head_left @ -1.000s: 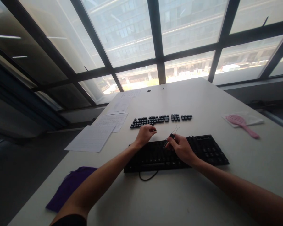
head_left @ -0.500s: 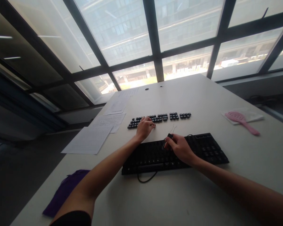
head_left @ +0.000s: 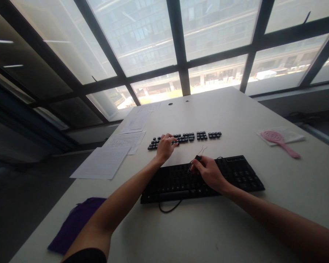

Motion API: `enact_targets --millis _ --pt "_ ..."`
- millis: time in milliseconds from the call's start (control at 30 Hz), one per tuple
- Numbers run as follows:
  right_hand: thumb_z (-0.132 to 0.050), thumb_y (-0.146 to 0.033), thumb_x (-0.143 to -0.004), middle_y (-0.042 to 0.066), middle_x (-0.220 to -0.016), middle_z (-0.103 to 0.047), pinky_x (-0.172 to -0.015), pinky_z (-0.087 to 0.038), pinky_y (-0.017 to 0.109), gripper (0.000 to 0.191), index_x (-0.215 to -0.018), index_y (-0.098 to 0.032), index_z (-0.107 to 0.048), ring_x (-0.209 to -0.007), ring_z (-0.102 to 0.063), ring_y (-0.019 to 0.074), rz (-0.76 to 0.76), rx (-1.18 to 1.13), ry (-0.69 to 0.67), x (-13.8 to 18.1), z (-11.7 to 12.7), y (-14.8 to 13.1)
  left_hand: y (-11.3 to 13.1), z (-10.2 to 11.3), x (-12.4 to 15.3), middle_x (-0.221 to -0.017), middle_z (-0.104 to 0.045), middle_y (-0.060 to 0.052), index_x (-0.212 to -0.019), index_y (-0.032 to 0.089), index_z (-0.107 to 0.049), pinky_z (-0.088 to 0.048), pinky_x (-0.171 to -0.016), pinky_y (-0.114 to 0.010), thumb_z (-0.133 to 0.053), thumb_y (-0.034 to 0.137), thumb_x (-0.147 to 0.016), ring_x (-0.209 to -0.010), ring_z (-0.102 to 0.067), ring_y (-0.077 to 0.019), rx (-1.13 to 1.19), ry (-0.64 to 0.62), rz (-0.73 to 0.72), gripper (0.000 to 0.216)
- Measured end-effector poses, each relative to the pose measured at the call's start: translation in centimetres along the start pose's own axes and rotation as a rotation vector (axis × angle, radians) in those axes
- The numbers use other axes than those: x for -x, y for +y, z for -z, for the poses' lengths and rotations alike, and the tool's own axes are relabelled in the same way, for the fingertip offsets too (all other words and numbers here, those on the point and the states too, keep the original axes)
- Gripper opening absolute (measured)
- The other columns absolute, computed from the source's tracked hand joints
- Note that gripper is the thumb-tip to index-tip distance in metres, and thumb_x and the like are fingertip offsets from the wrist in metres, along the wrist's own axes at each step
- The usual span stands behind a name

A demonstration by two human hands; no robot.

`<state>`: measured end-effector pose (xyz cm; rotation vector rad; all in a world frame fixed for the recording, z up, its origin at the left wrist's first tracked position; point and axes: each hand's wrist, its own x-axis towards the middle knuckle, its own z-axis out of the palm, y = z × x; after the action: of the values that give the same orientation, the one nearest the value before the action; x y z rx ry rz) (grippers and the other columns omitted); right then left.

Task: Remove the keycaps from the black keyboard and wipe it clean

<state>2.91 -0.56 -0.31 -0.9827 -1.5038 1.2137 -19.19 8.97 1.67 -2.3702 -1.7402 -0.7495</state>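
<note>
My right hand (head_left: 208, 172) is closed round the black handle of a wire keycap puller (head_left: 198, 157), whose two thin wire prongs point up and away. It is above the middle of a black keyboard (head_left: 178, 180), which has many bare key positions. Over the left part of a row of loose black keycaps (head_left: 188, 137) reaches my left hand (head_left: 166, 149). Its thumb and forefinger pinch at a keycap (head_left: 174, 143) among the others. The remaining left fingers are partly hidden behind the hand.
Printed sheets of paper (head_left: 100, 163) lie along the left edge of the white table (head_left: 208, 233). A purple cloth item (head_left: 74, 223) is near the left forearm. At right a pink hairbrush (head_left: 281, 142) rests on a clear plastic bag (head_left: 294, 136). A cable (head_left: 170, 211) loops out in front of the keyboard.
My left hand has shifted slightly left and away from me, with its fingertips now over the keycaps rather than just in front of them. My right hand stays over the keyboard with the puller.
</note>
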Motion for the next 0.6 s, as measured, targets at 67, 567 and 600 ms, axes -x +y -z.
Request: enact_targets --millis 67,567,600 --pt "-0.056 -0.042 -0.093 0.006 -0.072 -0.072 -0.064 -0.049 0.03 0.032 -0.076 -0.017 -0.066 -0.066 -0.065 0.0193 0.002 -0.014 0.007 0.0 0.0 0.1 1.0 1.0 1.0 -0.101 -0.064 -0.007 -0.092 0.02 -0.074 -0.047 -0.094 -0.038 -0.067 0.015 -0.085 -0.099 -0.055 -0.0238 0.043 0.023 -0.012 0.011" --pt "-0.054 -0.02 -0.091 0.003 -0.076 -0.056 -0.066 -0.042 0.028 0.025 -0.066 -0.019 -0.054 -0.072 -0.054 0.0175 0.241 0.334 -0.232 0.4 1.4 -2.1 8.6 3.2 11.4 -0.094 -0.067 -0.005 -0.094 0.022 -0.071 -0.048 -0.089 -0.036 -0.057 0.01 -0.087 -0.093 -0.059 -0.0209 0.418 -0.166 -0.027 0.019" --pt "-0.054 -0.02 -0.092 0.003 -0.077 -0.056 -0.067 -0.043 0.029 0.025 -0.067 -0.019 -0.054 -0.074 -0.054 0.0178 0.263 0.357 -0.251 0.6 1.4 -2.0 8.6 3.2 11.4 -0.094 -0.067 -0.005 -0.094 0.022 -0.071 -0.047 -0.09 -0.036 -0.057 0.01 -0.087 -0.093 -0.059 -0.0211 0.421 -0.167 -0.026 0.019"
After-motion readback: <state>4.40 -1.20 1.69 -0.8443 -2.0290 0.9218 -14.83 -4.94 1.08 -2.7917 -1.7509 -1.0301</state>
